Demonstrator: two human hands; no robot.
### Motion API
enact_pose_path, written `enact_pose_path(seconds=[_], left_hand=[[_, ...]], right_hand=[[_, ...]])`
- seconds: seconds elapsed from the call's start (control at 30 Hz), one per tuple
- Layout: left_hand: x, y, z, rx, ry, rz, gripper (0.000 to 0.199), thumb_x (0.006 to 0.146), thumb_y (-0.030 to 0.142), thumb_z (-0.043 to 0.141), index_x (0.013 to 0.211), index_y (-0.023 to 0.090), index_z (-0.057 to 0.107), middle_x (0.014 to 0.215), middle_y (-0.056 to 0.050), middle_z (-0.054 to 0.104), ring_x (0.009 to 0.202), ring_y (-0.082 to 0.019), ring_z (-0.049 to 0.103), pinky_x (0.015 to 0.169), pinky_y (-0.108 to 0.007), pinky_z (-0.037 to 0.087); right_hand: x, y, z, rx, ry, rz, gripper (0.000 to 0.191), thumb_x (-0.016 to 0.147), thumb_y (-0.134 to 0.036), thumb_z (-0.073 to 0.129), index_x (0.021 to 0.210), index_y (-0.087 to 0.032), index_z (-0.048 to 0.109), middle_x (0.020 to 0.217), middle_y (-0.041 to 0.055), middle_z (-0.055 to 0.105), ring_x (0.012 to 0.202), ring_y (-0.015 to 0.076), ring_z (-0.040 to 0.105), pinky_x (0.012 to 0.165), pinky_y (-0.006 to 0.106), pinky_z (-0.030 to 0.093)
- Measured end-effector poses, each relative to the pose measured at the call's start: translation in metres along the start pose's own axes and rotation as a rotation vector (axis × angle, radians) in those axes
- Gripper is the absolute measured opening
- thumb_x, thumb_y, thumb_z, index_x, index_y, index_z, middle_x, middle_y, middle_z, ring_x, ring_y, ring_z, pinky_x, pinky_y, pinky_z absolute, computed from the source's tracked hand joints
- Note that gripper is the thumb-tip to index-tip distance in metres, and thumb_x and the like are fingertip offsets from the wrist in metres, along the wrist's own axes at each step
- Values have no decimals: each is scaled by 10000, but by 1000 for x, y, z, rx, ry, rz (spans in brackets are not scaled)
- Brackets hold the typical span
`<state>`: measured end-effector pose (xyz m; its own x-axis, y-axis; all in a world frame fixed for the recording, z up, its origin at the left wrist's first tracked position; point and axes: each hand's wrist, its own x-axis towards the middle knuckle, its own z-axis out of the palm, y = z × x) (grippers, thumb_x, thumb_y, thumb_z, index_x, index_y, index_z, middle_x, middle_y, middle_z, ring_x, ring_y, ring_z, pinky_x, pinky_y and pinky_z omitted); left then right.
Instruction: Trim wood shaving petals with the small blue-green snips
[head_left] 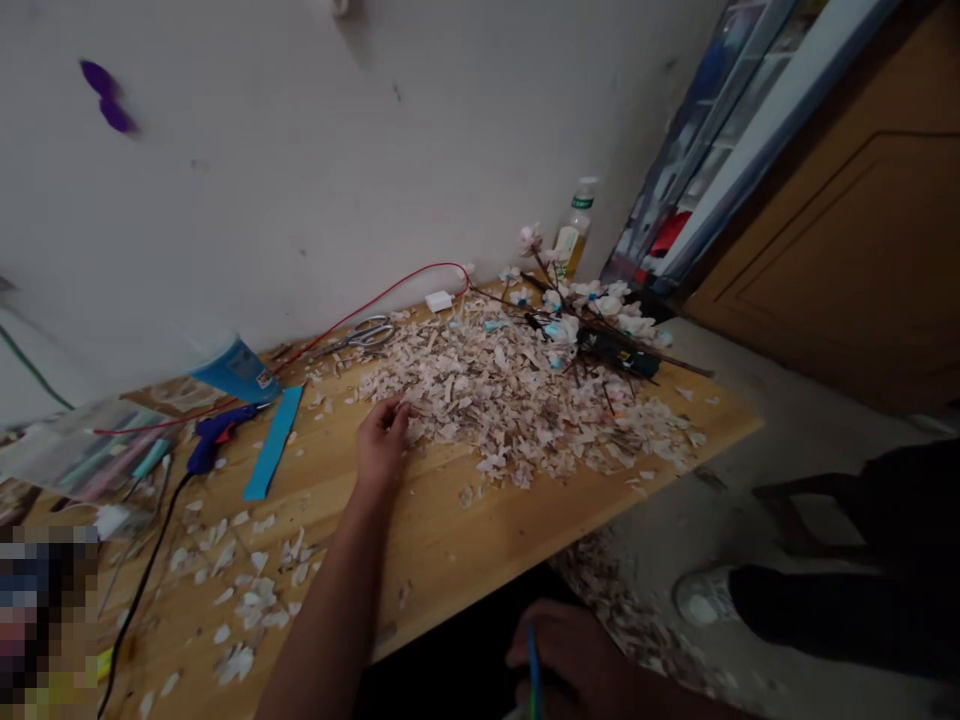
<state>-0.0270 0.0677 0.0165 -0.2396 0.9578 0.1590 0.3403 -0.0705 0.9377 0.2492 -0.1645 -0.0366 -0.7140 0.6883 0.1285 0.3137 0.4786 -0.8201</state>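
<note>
My left hand (382, 440) rests at the left edge of a heap of pale dried petals and flakes (495, 390) on the wooden table. Its fingers are curled together, and anything between them is too small to make out. Low in the view, in front of the table edge, my right hand (562, 645) is closed around a thin blue-green object (534, 665); its kind is unclear in the dim light. Behind the heap lie dark twigs with white blossoms (566, 325). Loose petals (255, 600) are scattered left of my forearm.
A blue glue gun (217, 435), a blue strip (274, 445), a blue cup (236, 370) and scissors (367, 333) lie or stand on the left and back. A bottle (574, 230) stands by the wall. Another person's shoe (705, 597) is on the floor at right.
</note>
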Motion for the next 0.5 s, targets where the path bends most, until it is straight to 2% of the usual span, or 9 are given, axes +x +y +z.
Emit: enact_pose_path(seconds=[0.1,0.17,0.27,0.37,0.43,0.5], left_hand=[[-1,0,-5,-48,18,-69,296,891,474,601,807,201,677,643,6,590,545,-122,499,503,-236,377],[-1,3,-7,-138,31,-121,332,889,495,609,770,192,671,596,18,540,490,-106,438,462,-230,330],[2,5,-9,-385,94,-187,389,817,566,685,806,178,665,616,20,559,478,-92,435,450,-220,324],[4,0,-8,-627,142,-274,457,708,601,774,751,180,600,547,54,494,443,-75,391,429,-204,286],[3,-7,-8,-705,121,-303,485,676,589,805,684,187,532,519,67,453,440,-70,381,428,-197,275],[1,-12,-9,-714,78,-310,492,699,589,788,658,191,502,514,67,441,441,-74,388,432,-200,284]], right_hand=[[35,-27,-13,115,250,323,356,912,-388,560,1246,-267,559,1161,127,652,1052,295,604,892,426,497],[79,-35,-26,250,348,446,369,921,-400,534,1258,-252,510,1071,109,654,938,257,615,820,395,515],[159,-32,-51,350,302,491,336,906,-380,564,1198,-237,482,925,44,612,763,184,577,700,318,482],[225,-17,-72,186,317,483,294,817,-347,646,1033,-219,492,944,39,556,769,173,532,701,310,437],[253,-4,-78,115,314,440,286,805,-339,646,1015,-213,498,965,47,549,816,184,530,732,317,428],[266,8,-78,105,265,389,259,816,-337,636,1007,-207,519,947,42,562,826,184,532,739,312,421]])
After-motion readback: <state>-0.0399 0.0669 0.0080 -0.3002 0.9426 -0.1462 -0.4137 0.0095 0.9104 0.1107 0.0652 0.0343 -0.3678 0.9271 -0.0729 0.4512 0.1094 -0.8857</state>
